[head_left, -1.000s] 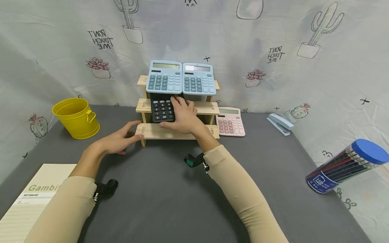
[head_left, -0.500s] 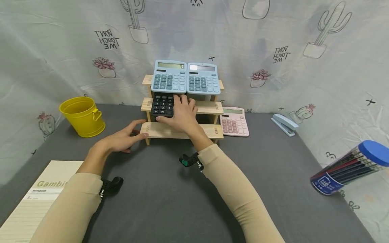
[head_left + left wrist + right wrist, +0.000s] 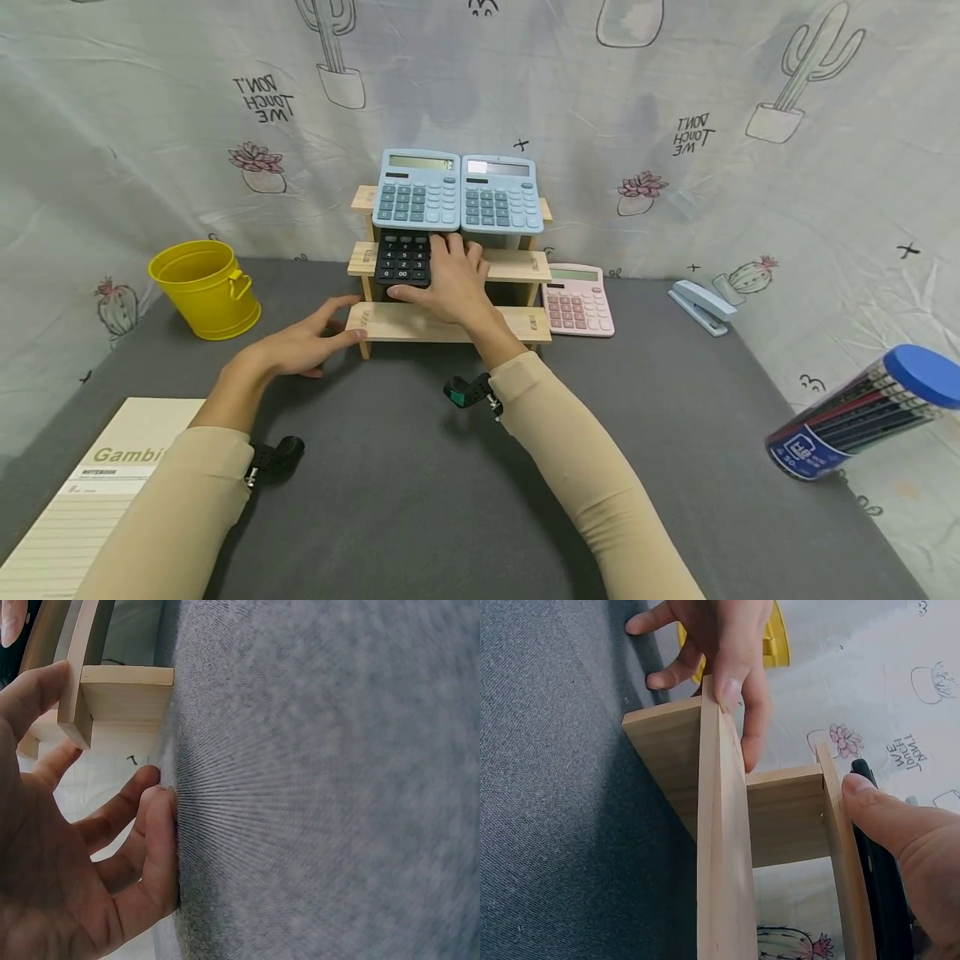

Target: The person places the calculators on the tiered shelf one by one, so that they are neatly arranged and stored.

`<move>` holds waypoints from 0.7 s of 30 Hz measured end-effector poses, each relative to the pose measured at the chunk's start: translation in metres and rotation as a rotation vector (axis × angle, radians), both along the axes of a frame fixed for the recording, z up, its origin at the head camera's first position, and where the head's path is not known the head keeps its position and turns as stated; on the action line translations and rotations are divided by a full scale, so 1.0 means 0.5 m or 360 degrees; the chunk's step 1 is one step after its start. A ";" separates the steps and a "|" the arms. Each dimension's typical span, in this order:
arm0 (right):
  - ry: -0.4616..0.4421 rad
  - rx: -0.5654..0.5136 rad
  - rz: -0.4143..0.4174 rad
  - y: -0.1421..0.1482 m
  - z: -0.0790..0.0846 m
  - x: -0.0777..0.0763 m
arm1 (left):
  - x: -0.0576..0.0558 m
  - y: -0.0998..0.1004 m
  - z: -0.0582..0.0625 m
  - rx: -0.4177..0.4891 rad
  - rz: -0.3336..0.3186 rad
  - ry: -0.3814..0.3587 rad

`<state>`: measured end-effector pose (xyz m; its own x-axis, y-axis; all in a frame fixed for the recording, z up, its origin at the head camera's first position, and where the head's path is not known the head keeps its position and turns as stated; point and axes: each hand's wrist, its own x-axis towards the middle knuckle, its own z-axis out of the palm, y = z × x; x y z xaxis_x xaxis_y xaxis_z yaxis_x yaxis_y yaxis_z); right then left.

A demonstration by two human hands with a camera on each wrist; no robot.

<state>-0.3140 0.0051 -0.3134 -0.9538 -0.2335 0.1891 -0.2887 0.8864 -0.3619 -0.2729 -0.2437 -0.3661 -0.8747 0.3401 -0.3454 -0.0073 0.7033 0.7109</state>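
Observation:
On the middle tier of a three-tier wooden rack [image 3: 517,266] lies a black calculator [image 3: 403,260], its top end hidden below two blue calculators. My right hand [image 3: 456,287] holds it, thumb at the lower edge and fingers at its right side. In the right wrist view that thumb [image 3: 862,796] touches the shelf's front edge, the calculator [image 3: 885,900] showing as a dark strip. My left hand [image 3: 303,340] pinches the left end of the lowest board [image 3: 75,705] between thumb and index finger; its other fingers are bent near the cloth.
The left blue calculator [image 3: 417,190] and right blue calculator [image 3: 501,193] fill the top tier. A pink calculator [image 3: 577,300] leans beside the rack. Around stand a yellow bucket [image 3: 202,292], notebook [image 3: 97,492], stapler [image 3: 702,307] and pencil tub [image 3: 847,417].
The black calculator has moved back with my right hand, further in on the middle tier. My left hand keeps its place on the rack. The head view has shifted slightly.

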 end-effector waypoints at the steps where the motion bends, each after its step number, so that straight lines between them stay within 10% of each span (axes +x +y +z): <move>1: 0.0001 -0.0008 0.0002 0.000 0.000 0.000 | 0.000 0.001 0.000 0.0000 0.0001 0.0004; 21: -0.0015 -0.0024 0.0165 0.025 0.001 0.004 | 0.001 0.004 0.002 -0.0010 -0.0006 0.0023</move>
